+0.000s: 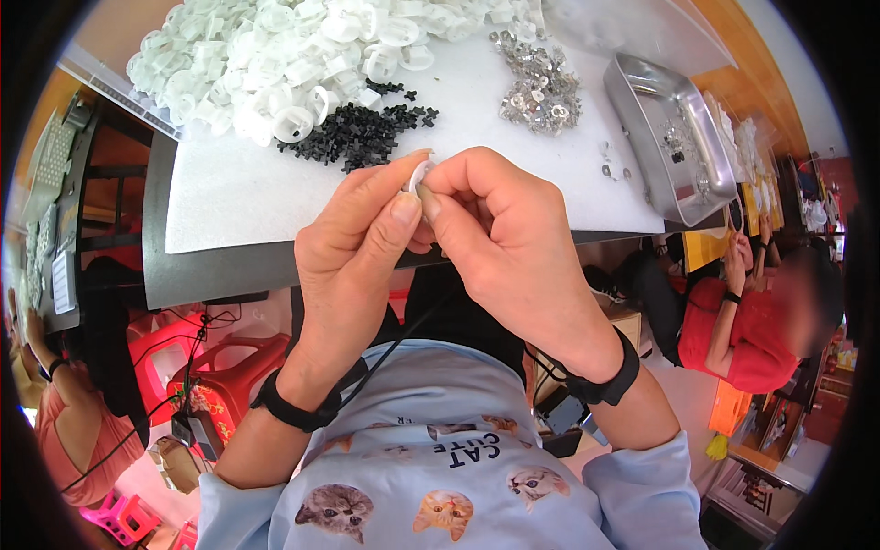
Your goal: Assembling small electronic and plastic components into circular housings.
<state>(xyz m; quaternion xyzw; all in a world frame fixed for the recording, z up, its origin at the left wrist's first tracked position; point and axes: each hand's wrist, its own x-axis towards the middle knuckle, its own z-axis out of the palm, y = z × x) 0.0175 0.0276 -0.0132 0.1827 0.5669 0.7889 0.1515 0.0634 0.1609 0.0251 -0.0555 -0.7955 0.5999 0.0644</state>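
Close together above the table's near edge, my left hand (359, 225) and my right hand (495, 215) pinch one small white plastic part (419, 174) between thumbs and forefingers. Most of that part is covered by the fingertips. Just beyond my left hand lies a heap of small black plastic pieces (353, 136). Behind it rises a large pile of white plastic parts (275, 60). Farther right is a pile of small shiny metal pieces (541, 87).
White sheeting (247, 202) covers the dark table (170, 247). A metal tray (632, 96) with a few small pieces stands at the right edge, loose metal bits beside it. A person in red (742, 339) sits at right, another person (78, 431) at left, near red stools (229, 367).
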